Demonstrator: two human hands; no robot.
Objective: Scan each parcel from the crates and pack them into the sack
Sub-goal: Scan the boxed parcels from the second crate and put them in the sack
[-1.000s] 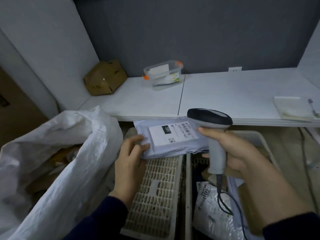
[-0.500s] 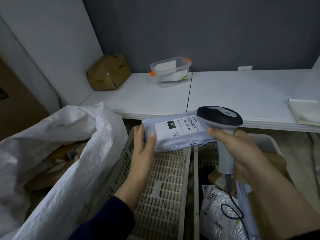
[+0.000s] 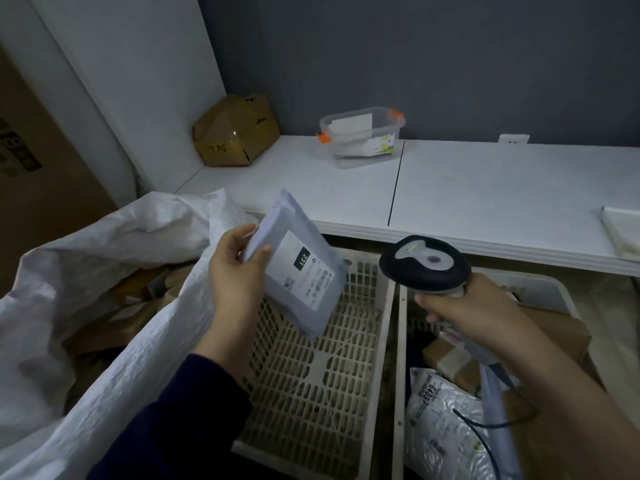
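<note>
Left hand (image 3: 239,275) pinches a pale mailer (image 3: 308,289) over the left crate (image 3: 329,393) beside the cardboard-filled sack (image 3: 138,358), while right hand (image 3: 478,313) fingers grip the scanner (image 3: 424,265) above the parcel-holding right crate (image 3: 400,375), with a white desk (image 3: 485,188) and grey wall (image 3: 415,64) beyond.

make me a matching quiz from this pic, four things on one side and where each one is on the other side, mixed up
Things
1. pale blue parcel
2. barcode scanner
3. clear tub
4. silver parcel

Places
a. lying in the right crate
b. standing on the white shelf
c. gripped in the right hand
d. held up in the left hand

Pairs: 1-d, 2-c, 3-b, 4-a
</note>
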